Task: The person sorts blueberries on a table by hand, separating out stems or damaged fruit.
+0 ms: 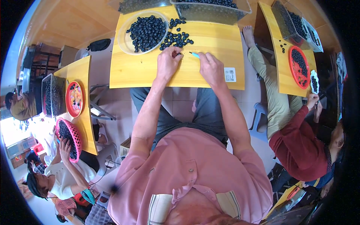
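Note:
My left hand (pixel 168 63) is closed, pinching a small dark round piece (pixel 178 54) between thumb and fingertips, just above the yellow table. In my right hand (pixel 212 68) is a thin turquoise-handled tool (pixel 194 54), its short dark tip pointing left toward that piece without touching it. What kind of tool it is, the frame does not show. Beyond my hands lies a loose spread of dark round bead-like pieces (pixel 176 39). To its left a round clear plastic tray (pixel 122 39) holds a large heap of the same pieces.
Clear bins (pixel 210 14) of dark pieces stand along the table's (pixel 138 71) far edge. A white printed label (pixel 230 74) lies right of my right hand. People work at yellow tables on both sides, with a pink basket (pixel 78 140) at left and a red tray (pixel 299 67) at right.

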Demonstrator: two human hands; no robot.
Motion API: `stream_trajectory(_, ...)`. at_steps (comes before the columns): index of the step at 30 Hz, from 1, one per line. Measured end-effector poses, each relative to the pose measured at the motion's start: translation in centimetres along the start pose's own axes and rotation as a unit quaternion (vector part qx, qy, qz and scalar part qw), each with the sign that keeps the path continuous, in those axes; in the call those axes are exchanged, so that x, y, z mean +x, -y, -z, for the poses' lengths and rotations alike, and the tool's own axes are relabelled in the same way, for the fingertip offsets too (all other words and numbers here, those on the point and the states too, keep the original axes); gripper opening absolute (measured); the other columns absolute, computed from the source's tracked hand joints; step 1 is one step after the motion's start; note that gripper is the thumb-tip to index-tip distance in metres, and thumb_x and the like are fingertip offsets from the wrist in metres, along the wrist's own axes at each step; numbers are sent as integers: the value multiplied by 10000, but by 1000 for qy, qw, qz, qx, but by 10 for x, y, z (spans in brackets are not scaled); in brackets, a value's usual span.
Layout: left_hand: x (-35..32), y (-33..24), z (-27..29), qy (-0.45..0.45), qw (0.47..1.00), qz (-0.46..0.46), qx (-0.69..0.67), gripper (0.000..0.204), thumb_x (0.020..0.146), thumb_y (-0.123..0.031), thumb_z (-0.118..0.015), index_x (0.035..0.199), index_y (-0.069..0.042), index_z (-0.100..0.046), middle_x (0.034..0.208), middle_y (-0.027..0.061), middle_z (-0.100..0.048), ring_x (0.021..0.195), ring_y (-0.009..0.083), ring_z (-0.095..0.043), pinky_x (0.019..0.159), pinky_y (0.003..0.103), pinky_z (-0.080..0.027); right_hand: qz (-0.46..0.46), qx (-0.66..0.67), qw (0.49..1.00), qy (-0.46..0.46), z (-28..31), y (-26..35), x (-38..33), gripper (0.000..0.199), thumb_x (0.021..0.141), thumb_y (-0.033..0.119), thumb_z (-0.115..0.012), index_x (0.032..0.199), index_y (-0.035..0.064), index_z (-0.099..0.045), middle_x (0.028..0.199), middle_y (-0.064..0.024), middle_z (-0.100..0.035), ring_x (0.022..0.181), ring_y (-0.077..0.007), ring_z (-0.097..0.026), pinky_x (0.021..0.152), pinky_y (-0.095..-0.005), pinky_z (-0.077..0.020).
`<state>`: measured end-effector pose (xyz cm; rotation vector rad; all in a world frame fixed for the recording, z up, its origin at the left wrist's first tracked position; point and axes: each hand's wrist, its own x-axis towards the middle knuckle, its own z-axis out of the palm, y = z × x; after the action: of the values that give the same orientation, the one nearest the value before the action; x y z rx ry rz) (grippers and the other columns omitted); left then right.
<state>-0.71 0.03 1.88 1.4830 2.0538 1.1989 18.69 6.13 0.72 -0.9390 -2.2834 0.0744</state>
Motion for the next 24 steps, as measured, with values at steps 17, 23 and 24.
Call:
stream_trajectory(17,-17,-2,-25,-31,969,36,-242,319,879,59,-779,1184,20,-693,968,30,-700,832,78,-640,777,236,-564,48,41,998,-4,3,4,2,204,862,25,-697,1055,68,-745,797,-80,-599,741,-262,-673,648,-408,-562)
stream_trajectory(23,-17,0,-27,-22,965,38,-260,331,878,74,-771,1191,13,-685,986,37,-693,852,76,-645,787,231,-567,55,36,998,-2,0,2,0,207,871,26,-697,1070,63,-740,801,-78,-592,745,-255,-674,651,-408,-561)
stream_trajectory(24,-17,0,-27,-22,963,40,-266,332,876,75,-773,1191,12,-684,985,36,-691,852,75,-643,786,231,-567,54,37,998,-2,0,2,0,203,875,29,-699,1071,60,-739,799,-79,-590,744,-256,-674,649,-409,-561)
